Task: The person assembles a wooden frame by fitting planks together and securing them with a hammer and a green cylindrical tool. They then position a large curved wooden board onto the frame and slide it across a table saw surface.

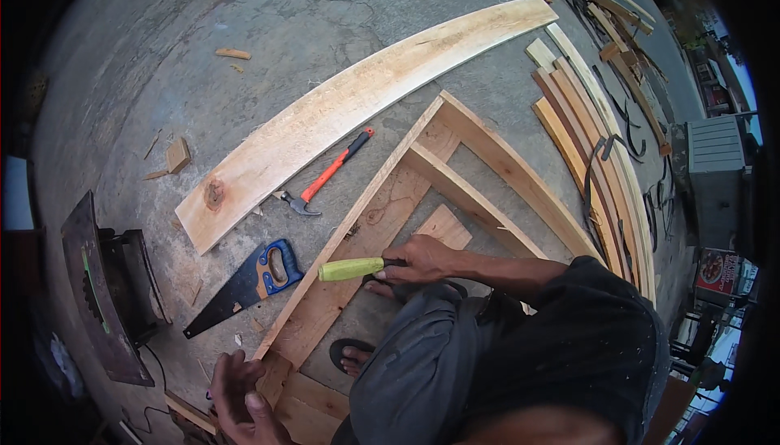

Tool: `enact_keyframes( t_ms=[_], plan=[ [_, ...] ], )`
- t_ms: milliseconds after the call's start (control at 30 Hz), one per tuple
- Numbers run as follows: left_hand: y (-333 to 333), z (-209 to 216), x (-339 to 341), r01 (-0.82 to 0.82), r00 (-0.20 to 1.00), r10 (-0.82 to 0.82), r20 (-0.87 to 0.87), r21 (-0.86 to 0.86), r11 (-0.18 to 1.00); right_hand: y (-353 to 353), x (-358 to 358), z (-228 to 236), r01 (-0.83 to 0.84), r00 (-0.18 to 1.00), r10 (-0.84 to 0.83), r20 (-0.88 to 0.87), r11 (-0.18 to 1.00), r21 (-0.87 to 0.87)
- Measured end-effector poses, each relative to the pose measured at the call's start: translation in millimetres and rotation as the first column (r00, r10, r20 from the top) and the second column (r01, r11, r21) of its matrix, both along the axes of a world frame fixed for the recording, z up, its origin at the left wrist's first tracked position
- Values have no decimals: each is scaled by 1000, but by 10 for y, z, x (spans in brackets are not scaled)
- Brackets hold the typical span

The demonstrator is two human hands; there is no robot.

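My right hand (424,258) is closed around the dark shank of a tool with a lime-green handle (351,269). The handle points left, and the tool's other end is hidden in the fist. Below the hand lies a wooden frame (375,211) of planks joined at angles, with a crosspiece inside. My left hand (242,400), fingers parted and slightly curled, hovers by the frame's near-left corner with nothing visible in it. Left of the frame, a claw hammer (327,178) with an orange and black handle and a blue-handled handsaw (248,282) lie on the concrete.
A long wide board (357,95) lies beyond the hammer. At left stands a table saw (106,290) with its blade exposed and a cord below. Several long wood strips (597,152) and dark straps are on the right. Wood offcuts (178,155) are scattered on the ground.
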State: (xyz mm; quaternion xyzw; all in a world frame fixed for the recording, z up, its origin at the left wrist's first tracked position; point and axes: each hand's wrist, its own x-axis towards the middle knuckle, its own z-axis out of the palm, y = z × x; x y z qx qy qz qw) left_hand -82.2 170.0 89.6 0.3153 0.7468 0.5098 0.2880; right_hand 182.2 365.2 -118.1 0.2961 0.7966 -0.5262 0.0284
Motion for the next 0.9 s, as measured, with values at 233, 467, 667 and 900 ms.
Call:
enact_keyframes(
  t_ms=[233, 467, 667, 900],
  plan=[
    [231, 1001, -185, 658, 751, -555, -358, 469, 589, -520, 668, -832, 304, 923, -233, 307, 929, -209],
    [278, 717, 244, 367, 548, -749, -373, -697, 616, -503, 525, -1098, 516, 852, -465, 239, 823, -237],
    [281, 555, 177, 593, 539, -835, -108, -656, 468, -424, 563, -1156, 467, 878, -410, 248, 848, -251],
    [407, 185, 11, 619, 332, -928, -166, -704, 348, -456, 574, -1139, 527, 846, -483, 225, 821, -220]
  ],
)
